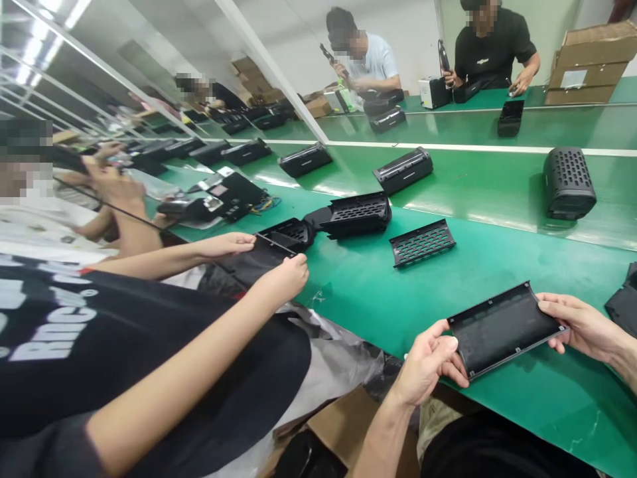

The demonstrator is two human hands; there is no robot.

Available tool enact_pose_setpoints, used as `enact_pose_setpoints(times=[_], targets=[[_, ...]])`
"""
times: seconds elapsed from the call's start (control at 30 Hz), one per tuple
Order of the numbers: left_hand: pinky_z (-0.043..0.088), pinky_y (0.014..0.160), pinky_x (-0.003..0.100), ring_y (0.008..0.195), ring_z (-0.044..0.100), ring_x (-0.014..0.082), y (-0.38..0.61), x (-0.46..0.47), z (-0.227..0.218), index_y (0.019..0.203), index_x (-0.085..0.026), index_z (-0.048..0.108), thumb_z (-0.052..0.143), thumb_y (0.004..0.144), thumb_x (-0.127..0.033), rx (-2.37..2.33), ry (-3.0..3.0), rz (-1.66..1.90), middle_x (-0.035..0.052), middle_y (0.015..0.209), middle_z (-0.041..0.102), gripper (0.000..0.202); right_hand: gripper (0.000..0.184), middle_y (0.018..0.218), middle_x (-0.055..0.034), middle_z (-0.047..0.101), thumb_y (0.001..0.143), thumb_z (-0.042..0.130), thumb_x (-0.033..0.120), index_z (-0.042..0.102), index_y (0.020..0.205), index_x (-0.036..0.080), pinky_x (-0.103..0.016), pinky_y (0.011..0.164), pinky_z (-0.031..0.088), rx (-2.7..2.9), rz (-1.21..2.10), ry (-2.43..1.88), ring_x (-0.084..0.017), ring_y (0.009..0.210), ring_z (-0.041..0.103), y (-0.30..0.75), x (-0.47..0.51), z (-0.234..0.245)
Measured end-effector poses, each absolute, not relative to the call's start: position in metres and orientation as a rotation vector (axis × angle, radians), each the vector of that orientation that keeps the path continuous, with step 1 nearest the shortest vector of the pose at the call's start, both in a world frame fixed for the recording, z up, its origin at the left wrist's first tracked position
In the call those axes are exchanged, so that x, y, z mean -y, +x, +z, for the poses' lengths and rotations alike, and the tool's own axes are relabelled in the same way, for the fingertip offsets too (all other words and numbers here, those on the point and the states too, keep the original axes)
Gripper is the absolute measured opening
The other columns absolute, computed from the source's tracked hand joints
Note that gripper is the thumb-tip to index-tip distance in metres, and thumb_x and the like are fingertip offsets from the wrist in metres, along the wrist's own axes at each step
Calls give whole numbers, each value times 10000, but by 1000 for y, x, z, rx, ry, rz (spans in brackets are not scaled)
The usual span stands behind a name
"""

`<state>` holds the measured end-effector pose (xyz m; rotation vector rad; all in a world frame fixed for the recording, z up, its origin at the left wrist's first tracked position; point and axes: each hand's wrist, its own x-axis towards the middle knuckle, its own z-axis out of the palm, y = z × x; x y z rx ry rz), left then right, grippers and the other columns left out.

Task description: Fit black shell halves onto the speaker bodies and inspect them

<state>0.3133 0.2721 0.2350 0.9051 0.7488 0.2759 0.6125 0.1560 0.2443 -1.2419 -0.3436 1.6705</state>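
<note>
A black curved plastic cover (505,332) is held between my two hands, its hollow inner side facing up, over the front edge of the green table. My left hand (430,362) grips its left end with the thumb on top. At the right end, my right hand (584,325) pinches the corner between thumb and fingers. Small clips or holes run along the cover's long edges. Beyond it on the table lies a slotted black grille panel (423,243), touched by neither hand.
To the left, a co-worker's hands (293,269) hold a similar black panel (263,259). Black slotted housings (358,214) lie beside them. Several black units (404,170) stand along the green conveyor belt (472,179). Across it, people work near cardboard boxes (590,63). Dark pieces (624,302) sit at far right.
</note>
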Motion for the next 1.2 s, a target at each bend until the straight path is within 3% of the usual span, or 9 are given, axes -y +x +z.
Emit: enact_pose_setpoints(times=[0.2, 0.37, 0.8, 0.97, 1.03, 1.13, 1.2], targets=[[526, 427, 264, 406, 686, 229, 318, -268, 225, 1372, -109, 437, 871, 733, -680, -826, 940, 343, -60, 506, 655, 961, 564, 692, 14, 712, 716, 998, 507, 682, 1023, 155, -181, 393, 593, 349, 1674, -1252, -140, 461, 711, 613, -158, 245], [492, 401, 238, 405, 690, 224, 319, -266, 226, 1263, -125, 517, 848, 744, -699, -821, 951, 333, -65, 480, 631, 841, 532, 655, 15, 701, 742, 986, 490, 675, 1013, 154, -176, 396, 589, 365, 1668, -1269, -142, 472, 710, 612, -158, 245], [501, 393, 213, 407, 682, 191, 316, -266, 222, 1118, -170, 554, 817, 826, -658, -725, 927, 387, -57, 521, 636, 627, 481, 639, -1, 698, 818, 921, 506, 695, 1038, 143, -170, 412, 581, 408, 1666, -1307, -143, 485, 710, 610, -161, 243], [547, 396, 280, 484, 724, 226, 313, -273, 219, 1018, -205, 587, 559, 898, -842, -530, 661, 365, 5, 673, 732, 649, 548, 604, 27, 659, 799, 903, 605, 692, 1022, 151, -156, 392, 548, 443, 1676, -1316, -123, 454, 682, 610, -164, 246], [578, 466, 292, 550, 746, 223, 317, -278, 218, 960, -190, 633, 502, 908, -864, -496, 529, 322, 34, 717, 762, 688, 576, 569, 32, 641, 801, 884, 638, 691, 1034, 147, -149, 385, 528, 488, 1698, -1326, -121, 434, 668, 608, -169, 248], [600, 697, 269, 710, 775, 187, 330, -284, 223, 922, -152, 728, 608, 919, -774, -531, 384, 274, 82, 838, 813, 633, 614, 576, 8, 658, 815, 832, 692, 691, 1040, 139, -149, 395, 516, 603, 1752, -1365, -125, 442, 674, 600, -184, 252], [590, 749, 310, 773, 791, 230, 339, -287, 230, 967, -144, 786, 606, 915, -771, -499, 401, 207, 117, 890, 828, 654, 640, 609, -10, 679, 812, 800, 725, 694, 1048, 140, -161, 387, 504, 717, 1785, -1413, -134, 446, 675, 594, -197, 258]])
